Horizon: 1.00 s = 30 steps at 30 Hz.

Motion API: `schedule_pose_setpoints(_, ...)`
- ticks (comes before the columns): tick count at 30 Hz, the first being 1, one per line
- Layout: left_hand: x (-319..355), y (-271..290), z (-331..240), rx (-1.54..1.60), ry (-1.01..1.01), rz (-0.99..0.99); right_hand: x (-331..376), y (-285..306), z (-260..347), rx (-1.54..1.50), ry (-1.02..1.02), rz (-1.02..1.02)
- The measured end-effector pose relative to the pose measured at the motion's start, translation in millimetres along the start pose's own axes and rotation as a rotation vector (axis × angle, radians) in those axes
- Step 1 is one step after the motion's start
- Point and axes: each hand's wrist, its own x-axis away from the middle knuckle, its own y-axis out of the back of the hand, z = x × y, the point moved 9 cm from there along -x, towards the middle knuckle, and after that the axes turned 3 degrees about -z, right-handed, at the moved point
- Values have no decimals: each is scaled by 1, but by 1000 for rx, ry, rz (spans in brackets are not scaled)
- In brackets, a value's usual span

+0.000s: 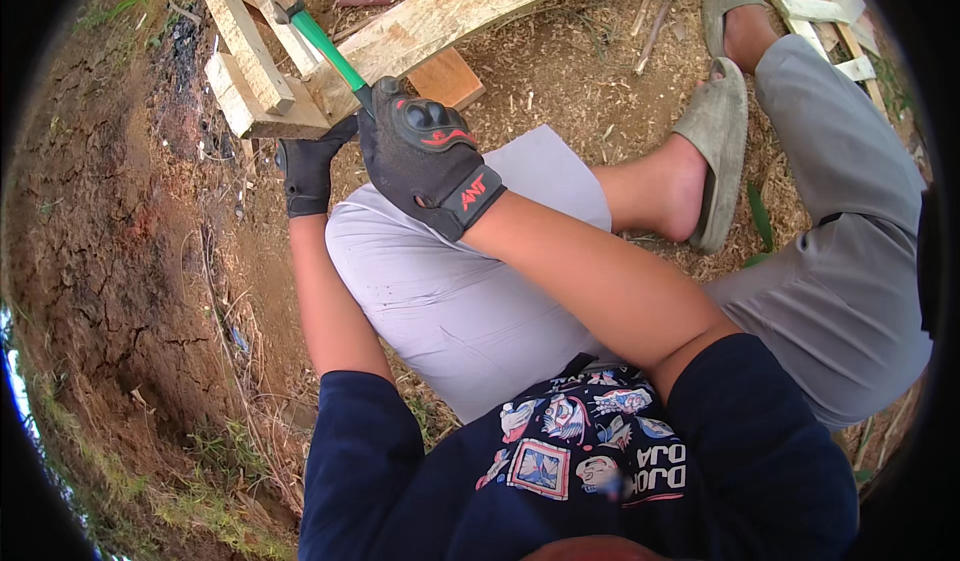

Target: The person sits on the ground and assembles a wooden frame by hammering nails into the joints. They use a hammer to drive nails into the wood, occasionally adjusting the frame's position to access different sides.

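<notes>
Grips the green-shafted claw hammer [328, 47] in the right hand [420, 156], with gloved fingers [386, 89] wrapped tightly around the lower handle [362, 93]. Directs the hammer head [291, 6] toward the upper left, over pale timber strips [240, 36]. Sets the left hand [308, 169], also gloved, at the near edge of the wooden block [232, 99]; cannot tell the hold of its partly hidden fingers. Has a long plank [470, 6] to the right of the block and a reddish-brown offcut [447, 78] beside the plank, on shaving-strewn soil [560, 71]

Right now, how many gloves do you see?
2: one black glove on the left hand by the wooden board, another on the right hand gripping the green hammer.
</notes>
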Motion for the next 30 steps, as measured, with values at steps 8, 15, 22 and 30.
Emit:
schedule_pose_setpoints(8,-5,6,-16,-103,-54,-39,-8,-5,-4,-31,6,26)
schedule_pose_setpoints(15,-6,9,-24,-264,-208,-90,2,-27,-14,-20,-34,147)
schedule_pose_setpoints(22,-1,7,-4,-107,27,19,0,-1,3,-118,-55,96)
schedule_pose_setpoints(30,-6,-4,-10,76,29,66,-8,4,-19,-42,37,-18)
